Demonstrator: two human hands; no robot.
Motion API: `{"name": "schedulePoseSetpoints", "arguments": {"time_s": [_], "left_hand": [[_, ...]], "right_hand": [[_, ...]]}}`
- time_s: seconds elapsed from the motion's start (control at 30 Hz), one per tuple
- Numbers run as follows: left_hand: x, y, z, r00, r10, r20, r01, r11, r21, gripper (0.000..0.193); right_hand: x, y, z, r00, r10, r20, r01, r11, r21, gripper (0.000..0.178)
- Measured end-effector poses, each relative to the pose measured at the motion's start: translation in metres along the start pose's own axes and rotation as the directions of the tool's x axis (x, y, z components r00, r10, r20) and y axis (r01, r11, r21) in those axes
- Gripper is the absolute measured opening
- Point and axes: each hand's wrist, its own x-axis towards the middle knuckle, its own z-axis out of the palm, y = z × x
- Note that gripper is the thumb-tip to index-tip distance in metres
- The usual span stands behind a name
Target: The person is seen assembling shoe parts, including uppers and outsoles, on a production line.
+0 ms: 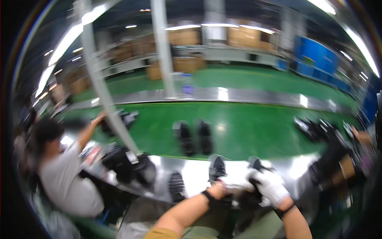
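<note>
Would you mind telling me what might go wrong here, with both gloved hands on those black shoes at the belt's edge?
1. The shoes under the left hand and right hand sit on the shiny metal ledge near its front edge, so one might slide off.
2. A pair lies on the green belt; if the belt runs, it may pass unhandled.
3. A co-worker reaches onto the belt close by, so arms could bump.

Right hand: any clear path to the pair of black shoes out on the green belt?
Probably yes. The right hand rests on a black shoe at the metal edge; the pair of black shoes lies ahead-left on bare green belt, nothing between.
</note>
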Motion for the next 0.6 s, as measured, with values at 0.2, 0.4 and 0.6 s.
{"name": "schedulePoseSetpoints", "arguments": {"time_s": [0.2, 0.4, 0.6], "left_hand": [[0.005, -0.043, 0.038, 0.991, -0.11, 0.08, 0.129, 0.944, -0.305, 0.082], [-0.01, -0.01, 0.04, 0.951, 0.053, -0.305, -0.002, 0.986, 0.167, 0.049], [0.013, -0.005, 0.064, 0.972, 0.214, -0.095, -0.151, 0.883, 0.444, 0.029]], "right_hand": [[-0.033, -0.046, -0.022, 0.999, 0.005, 0.045, 0.007, 0.965, -0.263, 0.021], [-0.082, 0.001, 0.008, 0.97, 0.087, -0.228, -0.1, 0.994, -0.046, 0.029], [-0.089, -0.025, 0.031, 0.715, 0.699, 0.009, -0.631, 0.639, 0.439, 0.045]]}}
